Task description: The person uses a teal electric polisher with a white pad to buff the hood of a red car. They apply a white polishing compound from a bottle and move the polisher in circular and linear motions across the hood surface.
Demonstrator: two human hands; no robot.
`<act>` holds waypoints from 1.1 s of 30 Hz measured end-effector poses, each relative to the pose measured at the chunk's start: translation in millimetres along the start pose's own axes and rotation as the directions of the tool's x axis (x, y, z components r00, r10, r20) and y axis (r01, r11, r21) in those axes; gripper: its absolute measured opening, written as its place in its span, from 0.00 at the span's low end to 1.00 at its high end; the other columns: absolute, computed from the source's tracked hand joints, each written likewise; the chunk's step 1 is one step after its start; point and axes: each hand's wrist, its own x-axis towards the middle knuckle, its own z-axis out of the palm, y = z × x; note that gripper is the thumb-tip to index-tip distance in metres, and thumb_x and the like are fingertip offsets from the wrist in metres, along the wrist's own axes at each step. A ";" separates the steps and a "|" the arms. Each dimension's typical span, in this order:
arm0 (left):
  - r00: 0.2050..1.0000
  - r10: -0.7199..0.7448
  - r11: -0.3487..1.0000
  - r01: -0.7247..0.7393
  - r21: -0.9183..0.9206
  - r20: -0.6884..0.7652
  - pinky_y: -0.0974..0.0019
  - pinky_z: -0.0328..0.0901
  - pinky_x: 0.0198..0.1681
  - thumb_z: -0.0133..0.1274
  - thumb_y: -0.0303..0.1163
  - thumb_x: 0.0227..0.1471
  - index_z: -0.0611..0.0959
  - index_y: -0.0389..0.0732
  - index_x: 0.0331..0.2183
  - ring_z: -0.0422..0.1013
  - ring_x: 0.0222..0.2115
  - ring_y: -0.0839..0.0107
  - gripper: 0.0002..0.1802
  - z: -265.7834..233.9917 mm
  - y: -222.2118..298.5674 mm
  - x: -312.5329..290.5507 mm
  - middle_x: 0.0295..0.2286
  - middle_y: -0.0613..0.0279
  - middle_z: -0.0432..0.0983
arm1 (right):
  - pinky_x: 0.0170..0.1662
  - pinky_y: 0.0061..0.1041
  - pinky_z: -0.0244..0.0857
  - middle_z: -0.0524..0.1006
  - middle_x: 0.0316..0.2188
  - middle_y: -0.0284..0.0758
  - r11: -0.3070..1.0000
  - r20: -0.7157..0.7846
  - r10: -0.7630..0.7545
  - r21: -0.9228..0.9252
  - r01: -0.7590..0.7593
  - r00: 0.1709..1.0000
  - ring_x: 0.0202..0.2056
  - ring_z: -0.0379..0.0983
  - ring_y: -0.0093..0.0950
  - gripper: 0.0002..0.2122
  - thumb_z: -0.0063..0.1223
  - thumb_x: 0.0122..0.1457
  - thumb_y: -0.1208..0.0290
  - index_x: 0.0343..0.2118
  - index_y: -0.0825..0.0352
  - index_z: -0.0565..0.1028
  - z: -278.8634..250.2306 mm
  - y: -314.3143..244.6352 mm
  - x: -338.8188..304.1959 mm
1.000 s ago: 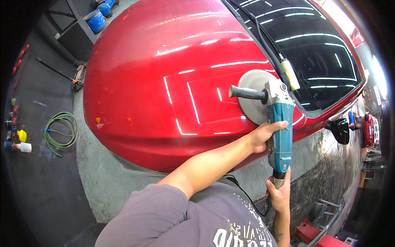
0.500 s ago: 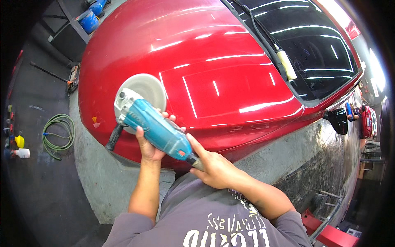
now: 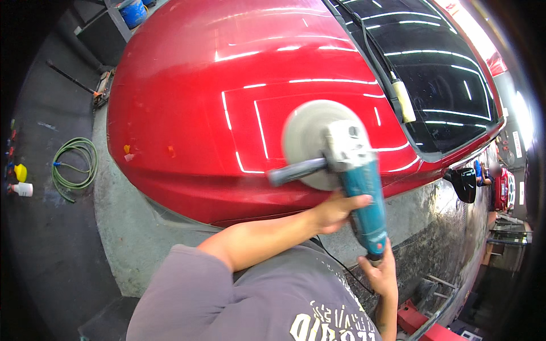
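A teal and silver rotary polisher [image 3: 364, 190] lies across the near edge of a glossy red car hood [image 3: 187, 108]. Its round pale pad [image 3: 307, 133] is flat against the paint near the windshield side and looks blurred. My left hand [image 3: 336, 211] grips the polisher's body from below, thumb over the top. At the rear end, by the cord, my right hand [image 3: 382, 271] is wrapped round the housing. The black side handle [image 3: 298, 171] sticks out to the left with no hand on it.
A pale yellow bottle [image 3: 404, 101] rests at the base of the dark windshield [image 3: 443, 74]. The polisher's black cord [image 3: 341, 264] hangs beside my shirt. A coiled green hose [image 3: 75, 167] lies on the floor at left, near a floor jack [image 3: 103, 88]. A blue bucket [image 3: 132, 13] stands beyond the hood.
Both hands have carried the polisher to the right along the hood, from its front part toward the windshield. The tool has swung round, its rear end now pointing more toward me.
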 end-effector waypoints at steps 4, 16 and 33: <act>0.973 -0.179 0.981 0.166 0.097 0.143 0.52 0.66 0.63 0.70 0.51 0.59 0.74 0.45 0.62 0.69 0.57 0.65 0.38 28.3 -47.5 65.3 0.53 0.60 0.74 | 0.28 0.24 0.66 0.77 0.34 0.30 0.971 -0.168 0.212 0.152 -0.187 0.963 0.25 0.71 0.20 0.29 0.69 0.61 0.76 0.64 0.66 0.67 -17.1 29.0 -26.6; 0.990 -0.139 0.990 0.139 -0.005 0.004 0.45 0.67 0.67 0.72 0.40 0.56 0.71 0.44 0.64 0.72 0.59 0.61 0.39 5.3 -11.2 -53.0 0.55 0.59 0.75 | 0.57 0.37 0.74 0.86 0.49 0.48 0.999 -0.002 0.026 -0.034 -0.026 1.000 0.51 0.85 0.40 0.39 0.73 0.57 0.73 0.70 0.70 0.64 25.9 6.1 -50.6; 0.879 0.448 0.894 -0.439 0.087 -0.166 0.31 0.64 0.69 0.69 0.65 0.53 0.71 0.42 0.65 0.69 0.64 0.46 0.51 -86.6 159.5 -140.4 0.59 0.49 0.74 | 0.57 0.54 0.70 0.81 0.46 0.63 0.950 0.528 -0.300 0.094 0.296 0.795 0.54 0.78 0.63 0.45 0.63 0.67 0.61 0.78 0.64 0.44 119.4 -139.8 87.4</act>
